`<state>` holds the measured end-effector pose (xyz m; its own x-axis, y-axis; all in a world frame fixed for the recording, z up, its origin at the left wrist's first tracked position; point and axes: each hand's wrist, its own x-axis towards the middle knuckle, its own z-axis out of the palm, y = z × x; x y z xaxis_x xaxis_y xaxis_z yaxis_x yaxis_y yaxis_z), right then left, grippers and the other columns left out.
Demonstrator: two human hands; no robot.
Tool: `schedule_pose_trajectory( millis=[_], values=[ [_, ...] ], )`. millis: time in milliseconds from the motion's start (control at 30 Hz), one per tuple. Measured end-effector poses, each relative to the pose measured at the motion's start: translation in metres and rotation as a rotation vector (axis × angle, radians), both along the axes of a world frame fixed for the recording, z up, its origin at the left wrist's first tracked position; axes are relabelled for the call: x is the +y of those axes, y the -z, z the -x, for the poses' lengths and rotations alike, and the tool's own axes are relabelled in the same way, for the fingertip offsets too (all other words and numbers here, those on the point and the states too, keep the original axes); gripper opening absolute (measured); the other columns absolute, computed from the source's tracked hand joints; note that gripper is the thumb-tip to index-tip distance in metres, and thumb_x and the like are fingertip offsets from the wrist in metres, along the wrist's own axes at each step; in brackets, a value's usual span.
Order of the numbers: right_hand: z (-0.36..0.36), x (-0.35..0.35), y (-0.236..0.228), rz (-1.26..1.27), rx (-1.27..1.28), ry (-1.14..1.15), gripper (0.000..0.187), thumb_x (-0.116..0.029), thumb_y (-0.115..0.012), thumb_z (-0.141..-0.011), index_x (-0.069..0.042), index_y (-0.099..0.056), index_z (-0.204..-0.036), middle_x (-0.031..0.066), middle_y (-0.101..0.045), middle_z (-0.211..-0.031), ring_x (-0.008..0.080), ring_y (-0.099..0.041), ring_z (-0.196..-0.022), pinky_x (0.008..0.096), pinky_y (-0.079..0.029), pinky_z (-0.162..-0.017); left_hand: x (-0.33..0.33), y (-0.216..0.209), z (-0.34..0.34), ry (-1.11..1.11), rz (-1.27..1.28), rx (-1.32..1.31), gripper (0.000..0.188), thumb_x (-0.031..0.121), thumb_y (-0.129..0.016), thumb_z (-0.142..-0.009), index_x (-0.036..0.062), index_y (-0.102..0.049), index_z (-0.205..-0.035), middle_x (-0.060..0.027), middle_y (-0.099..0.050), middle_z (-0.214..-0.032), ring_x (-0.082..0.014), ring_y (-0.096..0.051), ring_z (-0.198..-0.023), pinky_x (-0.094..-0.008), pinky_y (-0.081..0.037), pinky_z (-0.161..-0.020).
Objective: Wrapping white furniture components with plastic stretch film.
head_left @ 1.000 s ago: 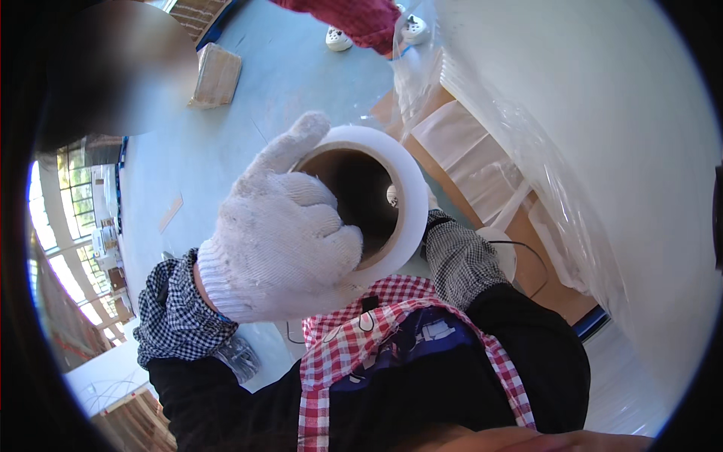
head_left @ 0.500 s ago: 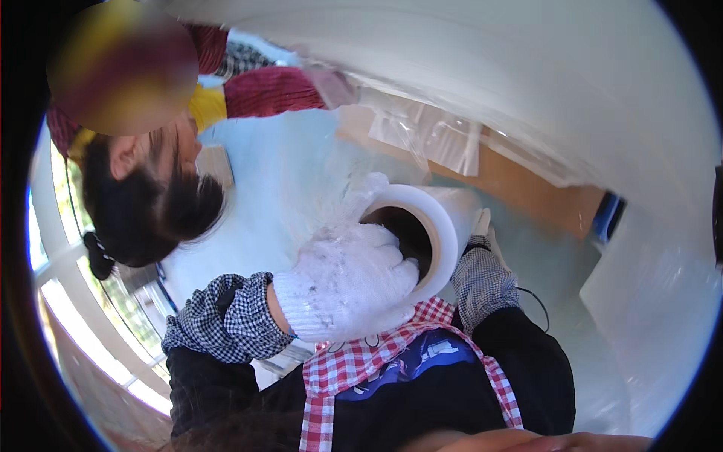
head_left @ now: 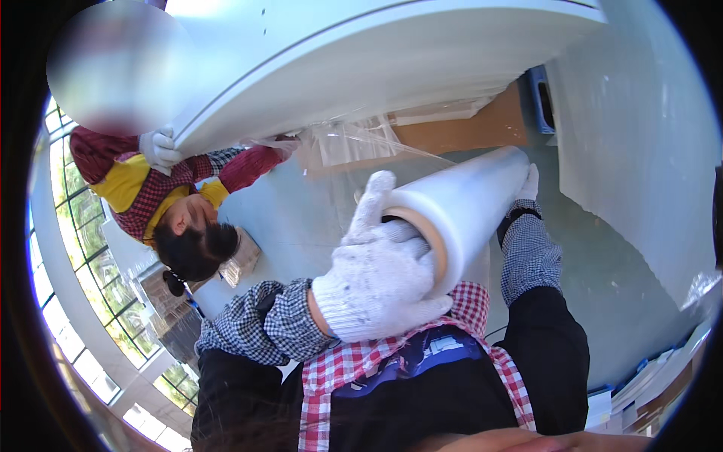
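Firstly, film roll (head_left: 482, 197): slants between left hand (head_left: 380, 282) (fingers curled into roll's core (head_left: 438, 252), thumb outside) and right hand (head_left: 532, 183) (at roll's far end, closure indiscernible). Beyond roll: white panel (head_left: 361, 75). Step seems paying-out; next move probably calls for steady tension.

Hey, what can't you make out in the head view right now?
In the head view:
Left hand: some fingertips hidden inside the film roll.
Right hand: partly hidden behind the roll.
Upper left: covered by a blurred disc.
Stacked material, lower right: cut off by the dark rim.
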<state>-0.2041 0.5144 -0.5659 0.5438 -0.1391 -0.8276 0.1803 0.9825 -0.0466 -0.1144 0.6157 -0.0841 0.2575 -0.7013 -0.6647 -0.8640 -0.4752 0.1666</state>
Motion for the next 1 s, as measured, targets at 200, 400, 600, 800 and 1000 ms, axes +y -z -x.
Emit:
schedule_pose_trajectory(
  millis=[200, 400, 600, 800, 1000],
  values=[
    [0.007, -0.047, -0.036, -0.005, 0.104, -0.015, 0.057, -0.049, -0.037, -0.098, -0.008, -0.056, -0.133, 0.0098, -0.062, -0.133, 0.0310, -0.057, -0.121, 0.0451, -0.047, -0.104, -0.083, 0.002, -0.013, 0.073, 0.251, 0.079, 0.046, 0.041, -0.067, -0.081, 0.0004, -0.070, -0.103, -0.0133, -0.070, -0.096, -0.0319, -0.065, -0.102, -0.0662, -0.002, -0.117],
    [-0.013, -0.080, -0.082, -0.090, 0.186, 0.203, 0.057, -0.049, -0.038, -0.096, -0.008, -0.056, -0.132, 0.0108, -0.062, -0.130, 0.0318, -0.058, -0.121, 0.0468, -0.047, -0.103, -0.164, -0.020, -0.051, 0.286, 0.254, 0.121, 0.044, 0.041, -0.066, -0.082, 0.0006, -0.074, -0.095, -0.0124, -0.071, -0.085, -0.0299, -0.066, -0.100, -0.0573, -0.005, -0.123],
    [-0.030, -0.123, -0.093, -0.114, 0.161, 0.244, 0.058, -0.051, -0.040, -0.095, -0.009, -0.056, -0.133, 0.0110, -0.061, -0.132, 0.0326, -0.056, -0.122, 0.0490, -0.046, -0.105, -0.224, -0.022, -0.079, 0.382, 0.165, 0.218, 0.043, 0.043, -0.063, -0.083, 0.0014, -0.075, -0.087, -0.0163, -0.072, -0.088, -0.0321, -0.068, -0.097, -0.0540, -0.008, -0.123],
    [-0.069, -0.153, -0.085, -0.185, 0.117, 0.202, 0.059, -0.053, -0.041, -0.094, -0.011, -0.056, -0.133, 0.0112, -0.060, -0.133, 0.0335, -0.055, -0.124, 0.0512, -0.044, -0.106, -0.267, -0.023, -0.119, 0.290, 0.080, -0.020, 0.047, 0.045, -0.057, -0.085, 0.0032, -0.077, -0.092, -0.0175, -0.073, -0.089, -0.0298, -0.070, -0.095, -0.0491, -0.012, -0.123],
    [-0.105, -0.166, -0.092, -0.265, 0.067, 0.085, 0.068, -0.063, -0.047, -0.091, -0.012, -0.054, -0.135, 0.0164, -0.058, -0.132, 0.0364, -0.053, -0.125, 0.0601, -0.045, -0.102, -0.298, -0.027, -0.156, 0.094, 0.178, -0.190, 0.057, 0.055, -0.060, -0.084, 0.0011, -0.075, -0.092, -0.0180, -0.072, -0.090, -0.0297, -0.069, -0.095, -0.0484, -0.025, -0.117]
  ],
)
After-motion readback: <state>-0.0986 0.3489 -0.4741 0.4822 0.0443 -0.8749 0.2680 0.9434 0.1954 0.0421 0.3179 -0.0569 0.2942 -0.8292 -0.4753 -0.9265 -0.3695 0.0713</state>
